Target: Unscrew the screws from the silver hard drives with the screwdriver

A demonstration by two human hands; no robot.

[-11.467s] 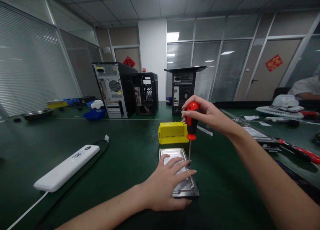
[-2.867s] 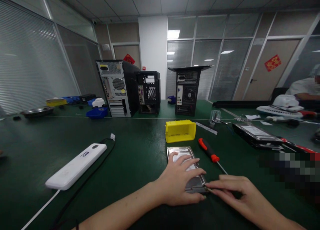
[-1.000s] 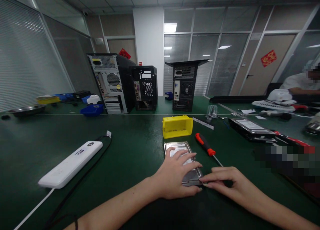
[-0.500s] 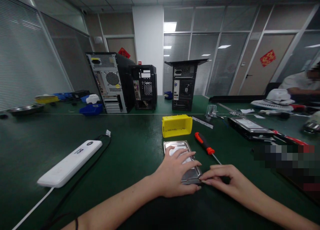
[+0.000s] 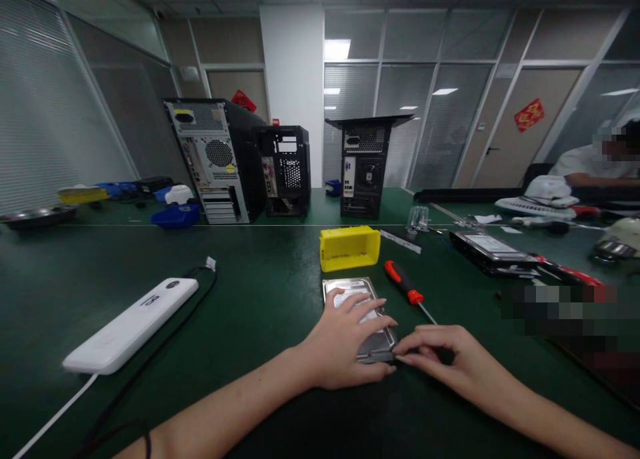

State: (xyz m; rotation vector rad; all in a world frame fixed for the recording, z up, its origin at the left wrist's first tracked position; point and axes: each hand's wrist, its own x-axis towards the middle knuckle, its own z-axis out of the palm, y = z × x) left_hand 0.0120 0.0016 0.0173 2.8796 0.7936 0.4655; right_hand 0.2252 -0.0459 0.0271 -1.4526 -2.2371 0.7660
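Note:
A silver hard drive lies flat on the green table. My left hand rests across it with the fingers spread, thumb along its near edge. At the drive's near right corner, my right hand pinches thumb and forefinger together; whatever is between the fingertips is too small to make out. Beyond the right hand lies a red and black screwdriver, its shaft pointing toward that hand. Just behind the drive, a yellow bin sits on its side, its open face toward me.
A white power strip with cables lies at left. Three computer cases stand at the back. On the right are another drive, red-handled tools and a white cap. A person sits at far right.
The whole view has shifted slightly, so things appear a little further left. Both hands keep nearly the same pose at the drive.

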